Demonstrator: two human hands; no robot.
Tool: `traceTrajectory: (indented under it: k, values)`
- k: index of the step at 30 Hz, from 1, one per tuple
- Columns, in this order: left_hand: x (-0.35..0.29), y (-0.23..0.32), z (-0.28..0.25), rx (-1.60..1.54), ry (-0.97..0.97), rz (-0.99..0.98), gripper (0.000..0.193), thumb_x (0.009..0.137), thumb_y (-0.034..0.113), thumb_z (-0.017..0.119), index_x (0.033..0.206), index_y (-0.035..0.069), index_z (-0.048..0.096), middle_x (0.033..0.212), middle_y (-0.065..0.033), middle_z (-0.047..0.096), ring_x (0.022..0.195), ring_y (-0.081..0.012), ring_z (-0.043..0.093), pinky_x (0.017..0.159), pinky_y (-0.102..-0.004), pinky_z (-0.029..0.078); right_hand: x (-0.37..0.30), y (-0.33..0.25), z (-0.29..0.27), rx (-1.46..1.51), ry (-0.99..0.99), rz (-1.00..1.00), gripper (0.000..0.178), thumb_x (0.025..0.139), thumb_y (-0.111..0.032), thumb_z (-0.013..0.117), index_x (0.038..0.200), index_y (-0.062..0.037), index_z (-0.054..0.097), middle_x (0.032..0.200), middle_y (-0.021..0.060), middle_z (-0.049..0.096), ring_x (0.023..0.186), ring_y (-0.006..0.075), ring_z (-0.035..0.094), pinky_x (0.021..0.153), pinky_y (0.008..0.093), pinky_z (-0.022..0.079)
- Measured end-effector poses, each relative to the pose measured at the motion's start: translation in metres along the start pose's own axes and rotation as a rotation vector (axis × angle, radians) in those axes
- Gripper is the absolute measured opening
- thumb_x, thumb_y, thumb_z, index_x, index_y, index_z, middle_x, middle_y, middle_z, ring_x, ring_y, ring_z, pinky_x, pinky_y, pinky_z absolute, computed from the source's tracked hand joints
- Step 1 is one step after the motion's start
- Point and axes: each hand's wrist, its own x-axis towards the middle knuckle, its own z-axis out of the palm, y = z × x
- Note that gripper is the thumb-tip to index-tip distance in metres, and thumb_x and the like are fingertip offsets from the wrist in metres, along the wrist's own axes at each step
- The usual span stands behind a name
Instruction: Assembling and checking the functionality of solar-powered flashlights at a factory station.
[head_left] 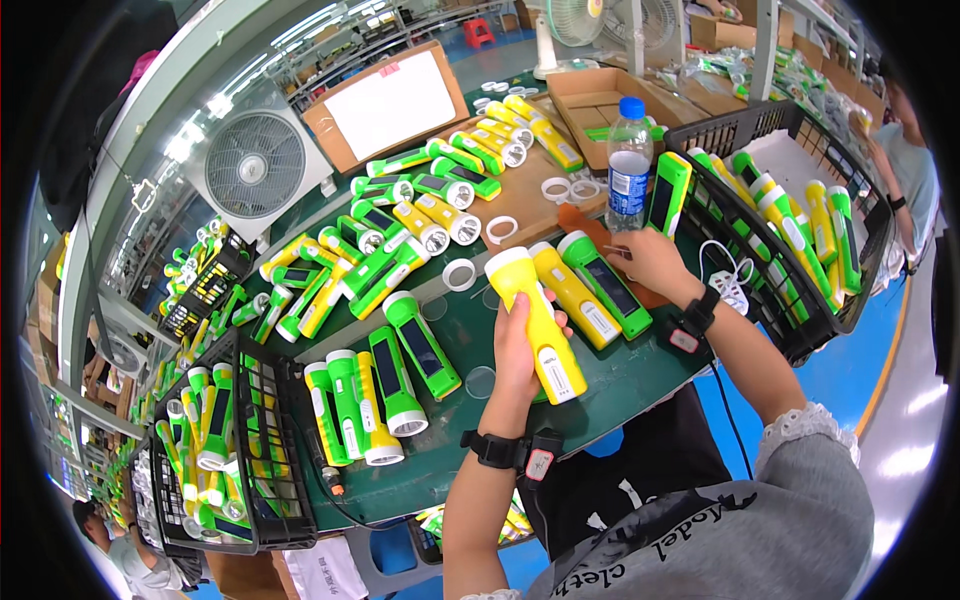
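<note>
My left hand (518, 345) is wrapped round a yellow flashlight (541, 325) with a white head ring, held tilted above the bench front. My right hand (652, 264) is bent with its fingers drawn together, over a flat brown piece (645, 290); what the fingertips pinch, if anything, is too small to make out. Between the hands lie another yellow flashlight (575, 295) and a green flashlight (607, 285) with a dark panel. Left of my left hand, a green flashlight (421, 345) lies beside several more green and yellow ones.
Many flashlights cover the green bench (450, 440) farther back. White rings (459, 274) lie among them. A water bottle (629, 165) stands beyond my right hand. Black crates of flashlights stand left (285, 470) and right (800, 335). A white power strip (728, 290) hangs by the right crate.
</note>
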Motion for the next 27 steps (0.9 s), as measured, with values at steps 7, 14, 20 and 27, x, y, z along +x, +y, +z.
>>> traceTrajectory:
  k: [7,14,20,27]
  values:
    - [0.002,-0.003,-0.010,-0.110,-0.204,-0.045,0.054,0.084,0.012,0.046,0.132,0.006,0.022,0.121,-0.0134,0.043,0.106,-0.0235,0.047,0.094,-0.0357,0.037,-0.014,-0.060,-0.044,0.681,0.218,-0.230,0.022,0.079,-0.001,0.057,0.100,-0.0061,0.060,0.074,0.0088,0.064,0.066,0.0194,0.064,0.058,0.0271,0.047]
    - [-0.005,0.000,0.009,0.147,-0.064,-0.043,0.063,0.079,0.003,0.057,0.132,0.006,0.023,0.120,-0.0105,0.044,0.103,-0.0181,0.049,0.089,-0.0324,0.041,-0.024,-0.081,-0.053,0.661,0.158,-0.359,0.014,0.074,-0.010,0.066,0.087,-0.0062,0.066,0.077,0.0087,0.065,0.064,0.0211,0.063,0.058,0.0273,0.048]
    - [-0.007,-0.002,0.012,0.237,-0.042,0.075,0.055,0.079,0.006,0.057,0.126,0.010,0.028,0.104,-0.0048,0.048,0.083,-0.0126,0.052,0.068,-0.0273,0.047,-0.027,-0.088,-0.046,0.567,0.251,-0.354,0.011,0.072,-0.015,0.067,0.081,-0.0088,0.066,0.073,0.0073,0.064,0.061,0.0238,0.061,0.053,0.0302,0.047]
    - [-0.003,-0.005,0.002,0.374,-0.080,0.059,0.062,0.076,0.004,0.061,0.126,0.006,0.025,0.105,-0.0087,0.050,0.091,-0.0152,0.053,0.071,-0.0279,0.047,-0.029,-0.087,-0.045,0.382,0.304,-0.439,0.012,0.071,-0.015,0.065,0.082,-0.0102,0.065,0.075,0.0057,0.064,0.063,0.0216,0.061,0.053,0.0313,0.047]
